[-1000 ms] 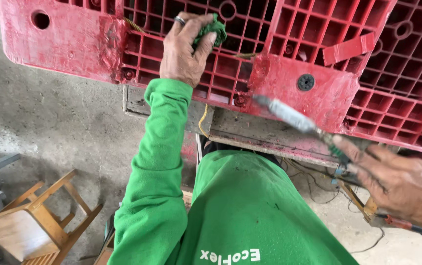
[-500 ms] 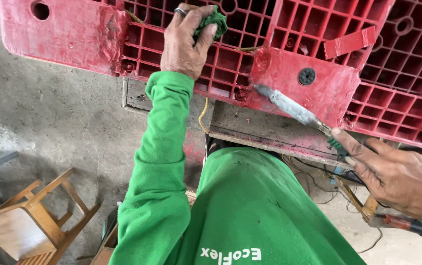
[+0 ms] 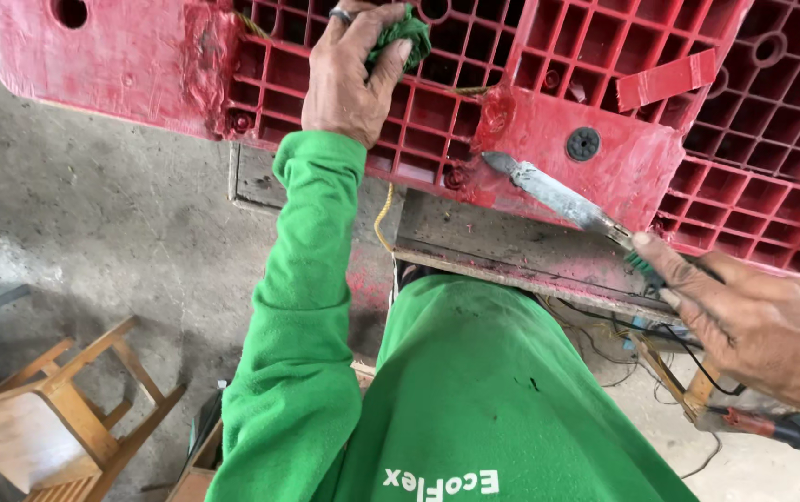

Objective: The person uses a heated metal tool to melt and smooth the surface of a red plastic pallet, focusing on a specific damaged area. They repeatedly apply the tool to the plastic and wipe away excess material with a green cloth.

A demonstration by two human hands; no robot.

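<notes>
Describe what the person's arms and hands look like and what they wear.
The left arm is covered to the wrist by a bright green long sleeve of soft, fleecy-looking fabric with a ribbed-looking cuff. The left hand is bare and wears a dark ring on one finger. The right hand is bare too, with no glove or ring visible; only a sliver of green sleeve shows at the picture's right edge.

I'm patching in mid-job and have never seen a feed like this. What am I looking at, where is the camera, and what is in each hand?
The one view comes from a camera on the person's head, looking down past a green sleeve and shirt. The left hand presses a bunched green cloth against a red plastic pallet with a grid face. The right hand has its grip on a flat metal blade tool, whose tip touches the pallet's solid corner block. Lower left, a wooden chair stands on the concrete floor.
</notes>
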